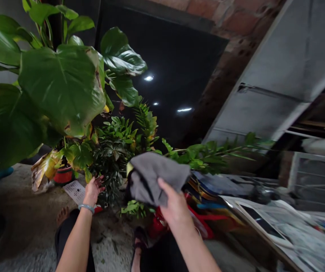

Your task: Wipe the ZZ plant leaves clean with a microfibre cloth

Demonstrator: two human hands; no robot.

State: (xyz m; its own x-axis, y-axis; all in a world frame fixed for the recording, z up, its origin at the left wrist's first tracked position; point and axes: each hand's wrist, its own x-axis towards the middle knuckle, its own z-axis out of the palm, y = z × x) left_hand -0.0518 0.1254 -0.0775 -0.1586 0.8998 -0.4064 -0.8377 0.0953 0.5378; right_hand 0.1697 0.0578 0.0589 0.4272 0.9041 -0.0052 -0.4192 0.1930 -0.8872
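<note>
A folded grey cloth point(153, 177) with a yellowish edge is gripped in my right hand point(176, 207), thumb on top. It is held in front of the lower plants. My left hand point(93, 190), a pale bangle at its wrist, is open with fingers apart. Dark green foliage point(112, 166) is right beside its fingertips; whether they touch I cannot tell. Just left of this hand, a printed sheet of paper point(75, 192) lies on the floor.
A large broad-leaved plant point(62, 87) fills the left, with a red pot point(62, 175) beneath. On the right, a cluttered table point(250, 234) bears papers and a white-framed device point(264, 224). Red things point(199, 223) are below. Behind stands a dark glossy panel point(162, 56).
</note>
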